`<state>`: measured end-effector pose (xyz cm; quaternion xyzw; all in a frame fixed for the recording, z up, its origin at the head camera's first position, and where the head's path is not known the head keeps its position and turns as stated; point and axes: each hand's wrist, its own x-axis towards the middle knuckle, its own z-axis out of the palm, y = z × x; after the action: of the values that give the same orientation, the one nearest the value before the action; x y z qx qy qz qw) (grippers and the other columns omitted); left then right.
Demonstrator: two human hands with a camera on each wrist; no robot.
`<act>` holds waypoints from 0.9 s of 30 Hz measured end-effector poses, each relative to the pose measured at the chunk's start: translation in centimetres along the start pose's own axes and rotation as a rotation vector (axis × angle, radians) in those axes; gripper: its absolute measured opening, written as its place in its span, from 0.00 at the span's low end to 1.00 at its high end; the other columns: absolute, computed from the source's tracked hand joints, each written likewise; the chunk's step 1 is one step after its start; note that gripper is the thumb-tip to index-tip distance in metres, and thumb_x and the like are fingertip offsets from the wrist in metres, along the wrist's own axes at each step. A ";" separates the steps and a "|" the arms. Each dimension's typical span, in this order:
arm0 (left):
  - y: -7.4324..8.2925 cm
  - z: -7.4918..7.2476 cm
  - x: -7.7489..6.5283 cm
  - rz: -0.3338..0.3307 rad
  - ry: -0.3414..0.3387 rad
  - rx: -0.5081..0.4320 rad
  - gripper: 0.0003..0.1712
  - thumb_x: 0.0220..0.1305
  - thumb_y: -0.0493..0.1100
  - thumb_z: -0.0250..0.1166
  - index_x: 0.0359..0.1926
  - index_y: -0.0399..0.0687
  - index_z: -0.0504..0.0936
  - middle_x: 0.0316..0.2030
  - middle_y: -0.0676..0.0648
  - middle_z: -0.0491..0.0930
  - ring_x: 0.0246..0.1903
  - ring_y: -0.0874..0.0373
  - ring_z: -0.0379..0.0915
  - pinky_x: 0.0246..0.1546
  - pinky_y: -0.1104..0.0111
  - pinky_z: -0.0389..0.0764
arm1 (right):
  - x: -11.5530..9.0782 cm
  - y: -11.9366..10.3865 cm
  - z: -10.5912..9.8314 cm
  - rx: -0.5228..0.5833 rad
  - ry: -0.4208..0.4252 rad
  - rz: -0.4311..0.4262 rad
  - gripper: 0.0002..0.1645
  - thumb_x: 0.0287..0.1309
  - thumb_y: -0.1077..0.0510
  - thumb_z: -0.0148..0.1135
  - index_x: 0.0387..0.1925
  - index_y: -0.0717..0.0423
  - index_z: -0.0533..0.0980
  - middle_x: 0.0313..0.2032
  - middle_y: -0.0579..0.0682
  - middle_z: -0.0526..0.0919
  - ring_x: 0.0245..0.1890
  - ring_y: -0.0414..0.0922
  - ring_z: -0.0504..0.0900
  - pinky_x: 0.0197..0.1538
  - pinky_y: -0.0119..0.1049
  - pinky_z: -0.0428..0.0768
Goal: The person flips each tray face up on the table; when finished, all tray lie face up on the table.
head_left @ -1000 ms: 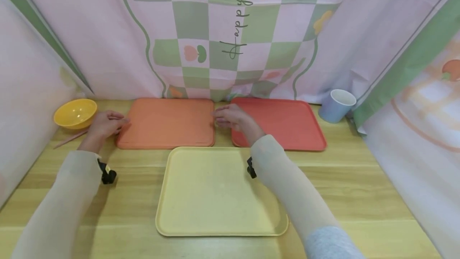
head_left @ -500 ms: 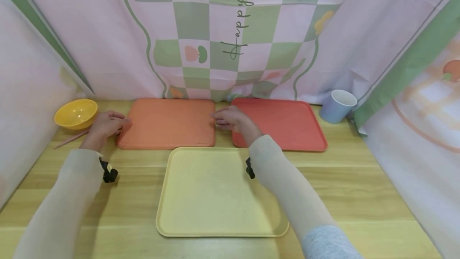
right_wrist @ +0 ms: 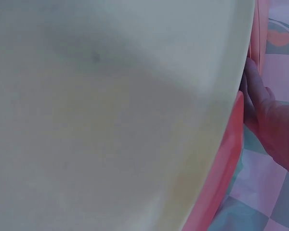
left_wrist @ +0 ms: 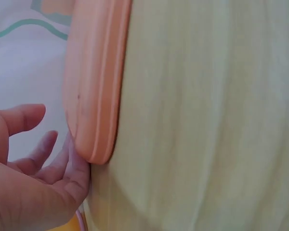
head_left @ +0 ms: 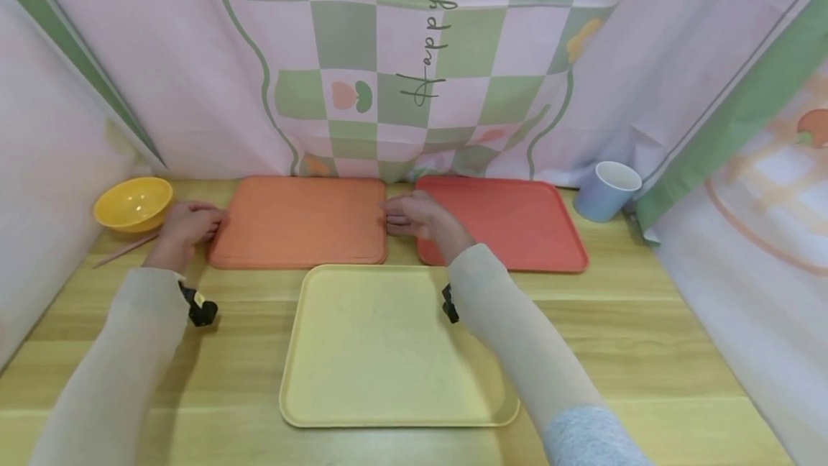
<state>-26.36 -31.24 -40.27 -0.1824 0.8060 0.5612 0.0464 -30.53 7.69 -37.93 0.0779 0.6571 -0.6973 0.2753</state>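
Note:
An orange tray [head_left: 299, 223] lies at the back left of the table, with one hand at each short side. My left hand [head_left: 189, 224] is at its left edge. In the left wrist view the fingers [left_wrist: 76, 168] touch the tray's rounded corner, while the thumb stays apart from it. On the other side, my right hand [head_left: 414, 211] reaches over the gap between the orange tray and a red tray [head_left: 511, 225]. Its fairly straight fingertips are at the orange tray's right edge. That contact is partly hidden by the yellow tray in the right wrist view.
A pale yellow tray [head_left: 397, 351] lies in front, under the right forearm. A yellow bowl [head_left: 134, 206] and a thin pinkish stick [head_left: 123, 250] are beside the left hand. A blue-white cup [head_left: 604, 193] stands at the back right. A patterned curtain [head_left: 414, 56] hangs behind.
The left hand has shifted slightly left, and its fingers now lie lower against the orange tray's edge. The right hand has hardly moved. The trays stay in place.

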 end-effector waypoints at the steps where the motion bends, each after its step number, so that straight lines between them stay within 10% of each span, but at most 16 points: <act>1: 0.0 0.0 0.0 0.003 0.002 -0.021 0.22 0.70 0.43 0.64 0.60 0.37 0.71 0.38 0.55 0.77 0.34 0.69 0.75 0.37 0.76 0.80 | 0.0 0.0 0.0 0.006 0.002 -0.001 0.28 0.70 0.65 0.59 0.68 0.68 0.67 0.68 0.61 0.68 0.68 0.55 0.68 0.65 0.45 0.74; 11: 0.7 0.1 -0.1 -0.044 -0.001 -0.189 0.05 0.66 0.31 0.59 0.42 0.40 0.76 0.25 0.59 0.77 0.28 0.67 0.74 0.33 0.74 0.80 | 0.0 0.0 0.0 0.044 0.033 -0.005 0.26 0.71 0.66 0.58 0.67 0.68 0.68 0.66 0.60 0.71 0.62 0.53 0.73 0.65 0.46 0.74; 27: 1.3 -0.3 -0.4 -0.117 -0.038 -0.301 0.09 0.69 0.33 0.58 0.31 0.47 0.79 0.22 0.58 0.78 0.25 0.67 0.75 0.29 0.74 0.80 | 0.1 -0.2 0.7 0.031 0.051 -0.005 0.18 0.69 0.67 0.59 0.58 0.67 0.71 0.44 0.53 0.75 0.48 0.49 0.75 0.61 0.46 0.76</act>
<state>-26.39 -30.99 -38.86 -0.2233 0.6998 0.6753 0.0665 -30.54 7.03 -37.69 0.0982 0.6532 -0.7059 0.2557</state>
